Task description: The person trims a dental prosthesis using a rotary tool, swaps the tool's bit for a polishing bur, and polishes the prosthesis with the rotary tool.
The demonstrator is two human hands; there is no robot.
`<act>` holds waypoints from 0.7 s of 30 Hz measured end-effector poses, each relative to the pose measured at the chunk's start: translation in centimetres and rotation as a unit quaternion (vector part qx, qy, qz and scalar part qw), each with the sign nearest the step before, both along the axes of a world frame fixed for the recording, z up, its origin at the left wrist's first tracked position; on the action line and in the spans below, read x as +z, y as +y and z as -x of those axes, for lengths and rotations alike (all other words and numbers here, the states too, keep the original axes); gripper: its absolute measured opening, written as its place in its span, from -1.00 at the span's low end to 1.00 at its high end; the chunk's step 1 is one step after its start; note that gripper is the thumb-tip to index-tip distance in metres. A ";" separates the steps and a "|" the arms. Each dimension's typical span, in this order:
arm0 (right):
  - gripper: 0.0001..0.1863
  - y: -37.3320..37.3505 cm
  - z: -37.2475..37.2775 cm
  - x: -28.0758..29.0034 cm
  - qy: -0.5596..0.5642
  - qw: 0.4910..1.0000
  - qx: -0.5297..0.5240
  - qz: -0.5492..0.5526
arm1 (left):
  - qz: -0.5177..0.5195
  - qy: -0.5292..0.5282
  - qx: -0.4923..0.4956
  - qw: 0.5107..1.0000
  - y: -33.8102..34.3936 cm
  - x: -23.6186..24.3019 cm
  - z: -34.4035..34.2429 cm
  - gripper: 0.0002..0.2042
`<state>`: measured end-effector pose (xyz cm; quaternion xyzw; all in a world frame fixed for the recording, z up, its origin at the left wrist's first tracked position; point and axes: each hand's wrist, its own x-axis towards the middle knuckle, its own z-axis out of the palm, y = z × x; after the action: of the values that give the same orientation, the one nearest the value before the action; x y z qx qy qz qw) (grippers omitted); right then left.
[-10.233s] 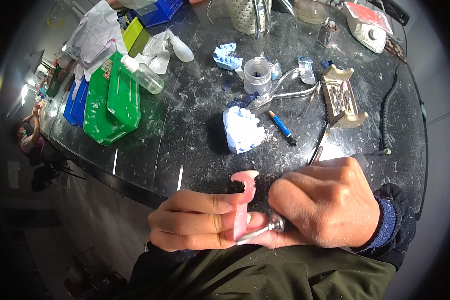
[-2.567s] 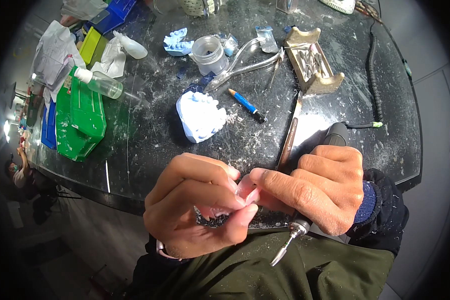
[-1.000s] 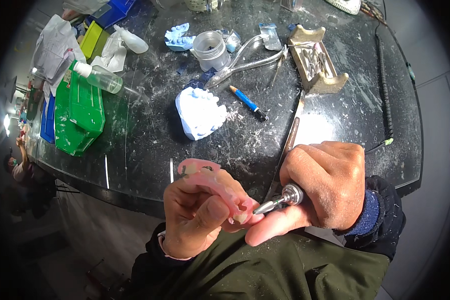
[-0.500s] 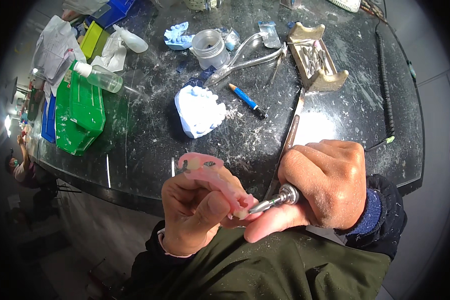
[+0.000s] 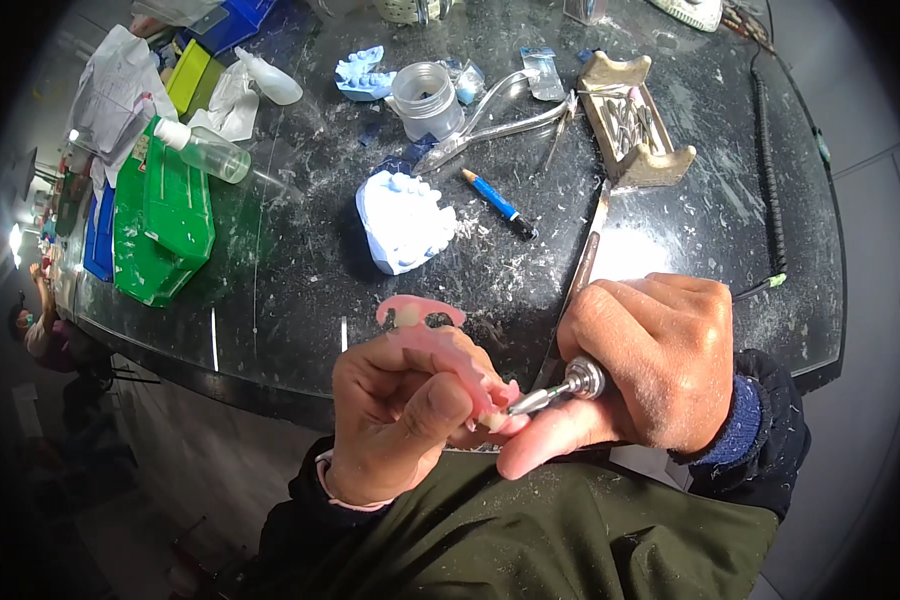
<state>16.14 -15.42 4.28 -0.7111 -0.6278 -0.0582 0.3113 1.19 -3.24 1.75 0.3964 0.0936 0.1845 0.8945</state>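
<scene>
Between the thumb and fingers of my left hand [image 5: 395, 425] is a pink partial denture [image 5: 435, 345] with pale teeth at its ends. My right hand [image 5: 650, 365] is wrapped round a dental handpiece [image 5: 584, 378], whose body is mostly hidden by the fist. The handpiece's metal bur [image 5: 535, 400] meets or nearly meets the near end of the denture; exact contact cannot be told. My right thumb stretches beneath the bur toward the left fingers. Beyond the hands, a pale blue plaster dental model [image 5: 402, 222] rests on the dusty black table [image 5: 300, 240].
A blue pencil [image 5: 498, 203], pliers [image 5: 500, 125], a clear jar [image 5: 427, 100] and a smaller plaster model [image 5: 363, 73] lie farther back. A bur holder [image 5: 637, 120] stands right of them. Green trays [image 5: 165, 225] and a bottle [image 5: 205, 152] occupy the left. A knife [image 5: 590, 245] lies behind my right hand.
The denture has turned slightly in my left hand, and that hand has shifted a little right. The bur stays by the denture's near end. The whole view has moved slightly.
</scene>
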 end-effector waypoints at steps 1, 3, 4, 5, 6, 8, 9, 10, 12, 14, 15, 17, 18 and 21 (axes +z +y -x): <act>-0.30 0.0 0.0 0.0 0.000 1.000 0.001 -0.001 | -0.001 0.000 0.001 1.000 0.0 -0.1 0.1 -0.78; -0.29 -0.1 -0.1 0.0 -0.005 1.000 0.025 -0.005 | -0.014 -0.012 -0.003 1.000 0.2 -0.3 0.3 -0.79; -0.29 -0.2 -0.2 0.0 -0.005 1.000 0.023 -0.005 | -0.014 -0.012 -0.004 1.000 0.2 -0.3 0.2 -0.79; -0.29 -0.2 -0.2 -0.1 -0.001 1.000 0.020 -0.004 | -0.014 -0.012 -0.008 1.000 0.2 -0.4 0.2 -0.79; -0.29 -0.2 -0.2 -0.1 0.004 1.000 0.016 -0.004 | -0.014 -0.012 -0.012 1.000 0.2 -0.5 0.2 -0.79; -0.29 -0.3 -0.3 -0.3 0.013 1.000 0.011 -0.004 | -0.006 -0.010 -0.016 1.000 0.1 -0.3 0.0 -0.78; -0.29 -0.4 -0.3 -0.4 0.022 1.000 0.007 -0.005 | 0.000 -0.006 -0.018 1.000 0.0 -0.3 -0.1 -0.78; -0.29 -0.3 -0.3 -0.2 0.023 1.000 0.011 -0.007 | -0.002 -0.006 -0.014 1.000 0.1 -0.2 0.0 -0.78; -0.29 -0.1 -0.2 0.1 0.000 1.000 0.027 -0.003 | -0.025 -0.007 0.000 1.000 0.2 -0.2 0.3 -0.77; -0.28 -0.1 -0.2 -0.1 0.011 1.000 0.019 -0.009 | -0.017 0.000 -0.002 1.000 0.0 0.0 0.3 -0.77; -0.28 -0.1 -0.2 -0.1 0.022 1.000 0.014 -0.015 | -0.010 0.008 -0.002 1.000 -0.1 0.1 0.3 -0.77; -0.27 -0.2 -0.3 -0.1 0.007 1.000 0.017 -0.012 | -0.010 0.003 -0.004 1.000 0.1 -0.2 0.3 -0.77; -0.27 -0.3 -0.3 -0.1 -0.009 1.000 0.021 -0.009 | -0.011 -0.002 -0.006 1.000 0.1 -0.4 0.3 -0.76; -0.26 -0.2 -0.4 0.0 -0.013 1.000 0.024 -0.006 | -0.080 -0.003 0.017 0.997 -0.3 -0.1 -0.2 -0.84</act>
<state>16.52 -15.64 4.25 -0.6933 -0.6480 -0.0637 0.3090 1.38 -3.51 1.70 0.4641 0.0827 0.2078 0.8571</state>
